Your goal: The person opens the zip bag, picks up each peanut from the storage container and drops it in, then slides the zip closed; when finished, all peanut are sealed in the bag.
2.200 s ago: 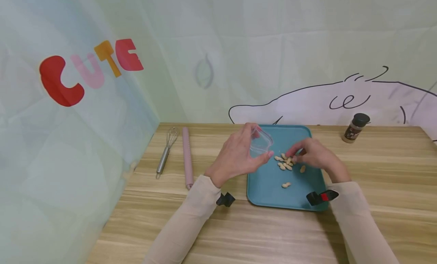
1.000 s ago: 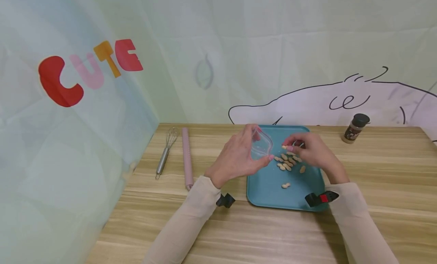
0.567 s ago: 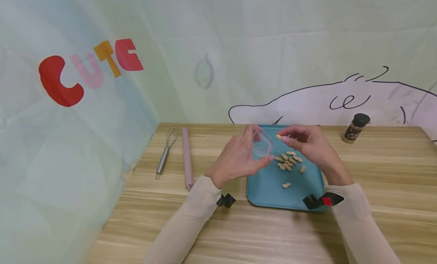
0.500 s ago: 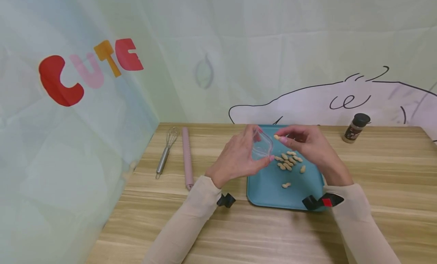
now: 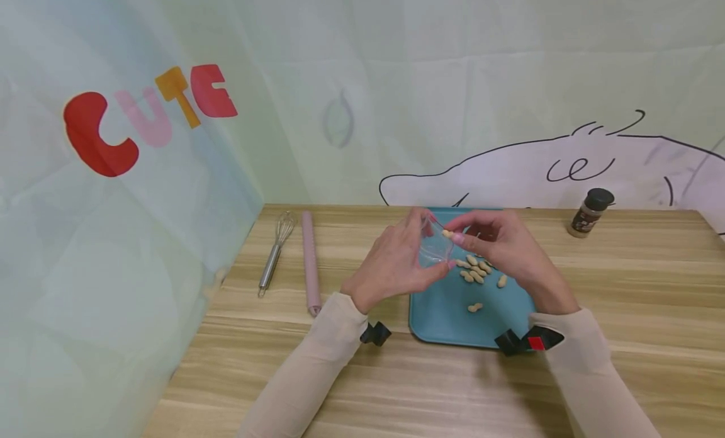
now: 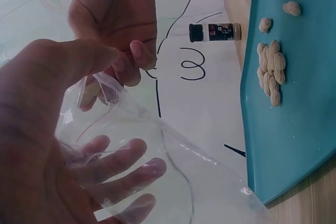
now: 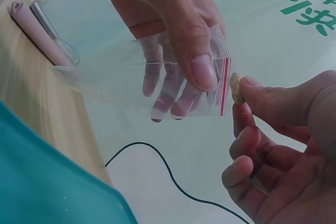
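My left hand (image 5: 391,255) holds a clear zip-lock bag (image 7: 136,77) by its mouth, thumb on one side and fingers on the other. A red line runs along the bag's mouth, which faces my right hand (image 5: 510,243). Between right thumb and index finger I pinch one peanut (image 7: 238,88), right at the bag's opening. In the left wrist view the bag and fingers hide that peanut. Below, several unshelled peanuts (image 6: 271,69) lie in a cluster on the blue tray (image 5: 447,321). Apart from them, a single peanut (image 5: 474,308) lies nearer the tray's front.
A whisk (image 5: 275,255) and a pink rolled-up item (image 5: 310,262) lie on the wooden table (image 5: 396,387) left of the tray. At the back right stands a black-capped spice jar (image 5: 589,214). Printed cloth (image 5: 340,79) hangs behind and to the left.
My right hand has picked up a peanut from the cluster, lifted it and carried it left to the bag's mouth. The left hand has stayed in place with the bag.
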Available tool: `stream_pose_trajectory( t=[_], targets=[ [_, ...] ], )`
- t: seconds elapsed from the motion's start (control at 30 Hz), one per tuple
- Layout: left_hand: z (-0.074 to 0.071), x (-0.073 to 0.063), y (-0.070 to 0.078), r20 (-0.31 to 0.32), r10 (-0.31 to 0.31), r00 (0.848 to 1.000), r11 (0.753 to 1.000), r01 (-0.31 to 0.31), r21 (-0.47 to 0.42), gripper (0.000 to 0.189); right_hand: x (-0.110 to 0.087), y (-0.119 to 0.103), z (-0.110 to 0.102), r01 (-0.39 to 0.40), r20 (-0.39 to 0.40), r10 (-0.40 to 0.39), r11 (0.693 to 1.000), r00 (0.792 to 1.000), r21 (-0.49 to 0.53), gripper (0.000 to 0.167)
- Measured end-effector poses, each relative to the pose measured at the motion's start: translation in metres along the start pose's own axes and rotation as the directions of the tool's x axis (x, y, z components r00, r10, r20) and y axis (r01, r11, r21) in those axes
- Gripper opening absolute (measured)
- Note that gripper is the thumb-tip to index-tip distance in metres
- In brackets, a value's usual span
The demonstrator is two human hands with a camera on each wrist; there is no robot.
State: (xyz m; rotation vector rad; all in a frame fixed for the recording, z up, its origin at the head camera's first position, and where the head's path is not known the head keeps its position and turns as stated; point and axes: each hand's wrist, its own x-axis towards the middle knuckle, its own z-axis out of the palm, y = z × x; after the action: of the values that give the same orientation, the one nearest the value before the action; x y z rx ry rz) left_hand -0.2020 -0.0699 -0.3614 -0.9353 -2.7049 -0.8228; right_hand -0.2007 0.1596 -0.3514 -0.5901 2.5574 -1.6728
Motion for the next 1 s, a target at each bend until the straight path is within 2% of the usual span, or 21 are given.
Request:
stream_pose_trajectory(
  t=[0.3,0.53,0.8,1.0],
  targets=[
    [0.001,0.001,0.001,-0.001,0.001,1.0,1.0,-0.001,0.006,0.068,0.0,0.001,-0.003,-0.014,0.008,0.014,0.999,1.0,-0.03,0.02],
    [0.001,0.001,0.001,0.002,-0.008,1.0,1.0,0.008,0.009,0.069,0.0,0.002,-0.004,0.005,0.013,-0.005,1.0,1.0,-0.017,0.021],
    [0.0,0.0,0.001,0.006,-0.015,1.0,1.0,0.015,0.016,0.068,-0.001,0.004,-0.007,-0.004,-0.013,0.003,1.0,1.0,-0.031,0.022],
    [0.0,0.0,0.001,0.008,-0.022,1.0,1.0,0.022,0.021,0.069,0.001,0.013,-0.012,-0.017,-0.039,0.014,0.996,0.999,-0.084,0.023]
  ],
)
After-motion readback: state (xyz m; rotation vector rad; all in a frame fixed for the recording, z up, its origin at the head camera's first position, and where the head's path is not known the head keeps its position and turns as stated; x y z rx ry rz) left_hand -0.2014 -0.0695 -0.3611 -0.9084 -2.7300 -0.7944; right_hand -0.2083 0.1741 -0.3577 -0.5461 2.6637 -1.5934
